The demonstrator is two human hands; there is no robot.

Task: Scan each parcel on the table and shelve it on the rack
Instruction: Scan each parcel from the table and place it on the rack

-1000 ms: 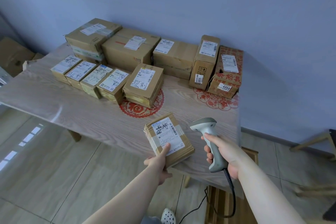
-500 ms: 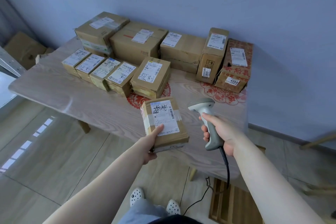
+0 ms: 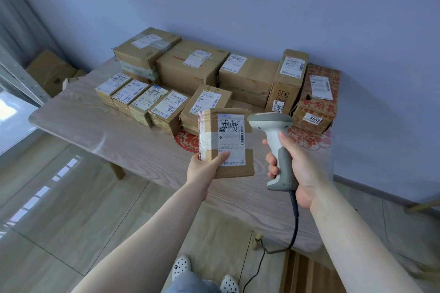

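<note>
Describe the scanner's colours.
Scanner: white head and neck, grey grip, black cable; clearest in the head view.

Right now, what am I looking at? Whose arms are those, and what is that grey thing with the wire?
There is no machine here, just a person at work. The camera sits on the person's head and looks down, so you see their own two arms. The left hand holds up a small brown parcel with a white label facing us. The right hand grips a grey barcode scanner; its head is right beside the label, and its wire hangs down to the floor. Behind them is a wooden table with many more cardboard parcels on it, each with its own label.
</note>
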